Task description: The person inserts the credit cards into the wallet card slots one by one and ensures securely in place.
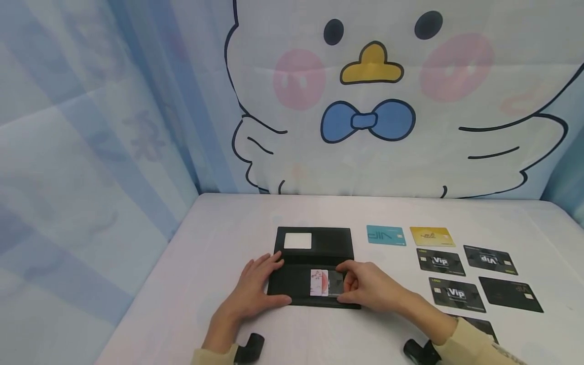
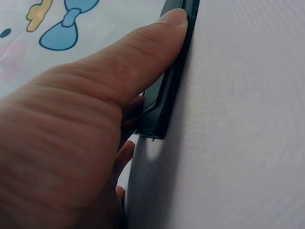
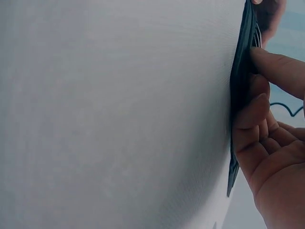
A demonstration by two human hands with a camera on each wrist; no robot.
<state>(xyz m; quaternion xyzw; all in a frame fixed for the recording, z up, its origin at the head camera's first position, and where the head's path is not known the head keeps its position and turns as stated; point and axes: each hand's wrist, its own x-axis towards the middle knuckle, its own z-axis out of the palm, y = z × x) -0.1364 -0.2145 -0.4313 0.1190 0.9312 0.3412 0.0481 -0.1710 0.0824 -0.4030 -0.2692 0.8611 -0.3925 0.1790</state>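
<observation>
An open black card wallet [image 1: 292, 281] lies unfolded on the table, with a white patch [image 1: 298, 241] on its far flap. Against its left edge my left hand [image 1: 251, 291] rests with straight fingers, and the thumb [image 2: 147, 52] presses the near edge. My right hand [image 1: 371, 285] pinches a dark card [image 1: 335, 284] over the near flap, thumb and index finger at opposite long edges. A white and pink printed card [image 1: 318, 282] shows beside that card's left end. From the right wrist view, several thin edges stack on the wallet [image 3: 242, 67]; how deep they sit is hidden.
Right of the wallet lie a teal card [image 1: 386, 235], a yellow card [image 1: 432, 236] and several black cards [image 1: 457, 294], one partly covered by the right forearm. A cartoon-printed curtain [image 1: 365, 167] hangs behind the white table [image 1: 182, 304].
</observation>
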